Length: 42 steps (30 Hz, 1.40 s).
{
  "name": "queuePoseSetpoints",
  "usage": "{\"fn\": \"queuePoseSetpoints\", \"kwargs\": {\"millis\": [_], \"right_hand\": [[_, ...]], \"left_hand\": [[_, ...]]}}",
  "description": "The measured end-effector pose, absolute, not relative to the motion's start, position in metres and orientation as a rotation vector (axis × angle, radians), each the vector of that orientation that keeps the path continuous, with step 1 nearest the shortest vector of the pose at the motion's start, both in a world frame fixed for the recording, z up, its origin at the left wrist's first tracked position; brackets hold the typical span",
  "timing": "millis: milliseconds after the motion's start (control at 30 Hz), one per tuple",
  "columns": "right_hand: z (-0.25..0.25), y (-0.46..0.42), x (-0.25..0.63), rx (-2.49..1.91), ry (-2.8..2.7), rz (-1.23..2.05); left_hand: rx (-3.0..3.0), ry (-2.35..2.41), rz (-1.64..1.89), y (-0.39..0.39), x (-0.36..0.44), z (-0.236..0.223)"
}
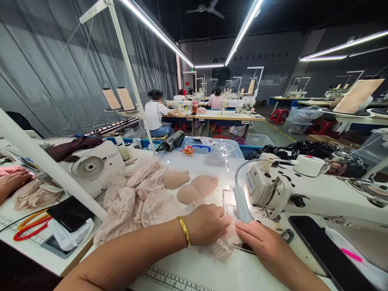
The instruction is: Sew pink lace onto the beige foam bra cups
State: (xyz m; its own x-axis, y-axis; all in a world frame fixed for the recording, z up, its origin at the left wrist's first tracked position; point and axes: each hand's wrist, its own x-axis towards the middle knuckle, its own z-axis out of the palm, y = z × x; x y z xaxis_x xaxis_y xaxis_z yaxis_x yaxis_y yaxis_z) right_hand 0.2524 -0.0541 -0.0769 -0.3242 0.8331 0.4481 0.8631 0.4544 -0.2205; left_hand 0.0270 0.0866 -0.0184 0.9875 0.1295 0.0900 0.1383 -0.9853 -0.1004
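My left hand, with a gold bangle on its wrist, is closed on a beige lace piece in front of the sewing machine. My right hand lies with its fingers stretched out by the same piece, near the machine's needle area. The needle itself is hidden behind a grey lamp head. Beyond my left hand are beige moulded cups and another beige cup. A heap of beige lace fabric lies left of them.
A black phone lies right of my right hand. At left stand a thread-stand pole and another machine, with another person's hand beside it. A printed ruler runs along the front edge. A clear plastic sheet lies behind the cups.
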Motion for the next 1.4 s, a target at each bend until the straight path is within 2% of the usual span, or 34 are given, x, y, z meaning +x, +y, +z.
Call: {"fn": "queuePoseSetpoints", "kwargs": {"millis": [133, 300, 533, 1033, 1400], "right_hand": [[-0.074, -0.057, 0.257, -1.38, -2.219, -0.121], [-0.059, -0.061, 0.257, -1.408, -2.263, -0.012], [-0.054, -0.066, 0.253, -1.498, -2.326, 0.1], [-0.043, -0.066, 0.253, -1.425, -2.281, 0.127], [-0.064, -0.065, 0.256, -1.55, -2.156, 0.094]], "left_hand": [[-3.013, 0.1, -0.333, 0.086, 0.028, -0.032], [-3.058, 0.136, -0.507, 0.089, 0.031, -0.044], [-3.084, 0.113, -0.416, 0.085, 0.037, -0.042], [-3.101, 0.072, -0.392, 0.081, 0.04, -0.036], [-3.108, 0.162, -0.639, 0.087, 0.045, -0.052]]}}
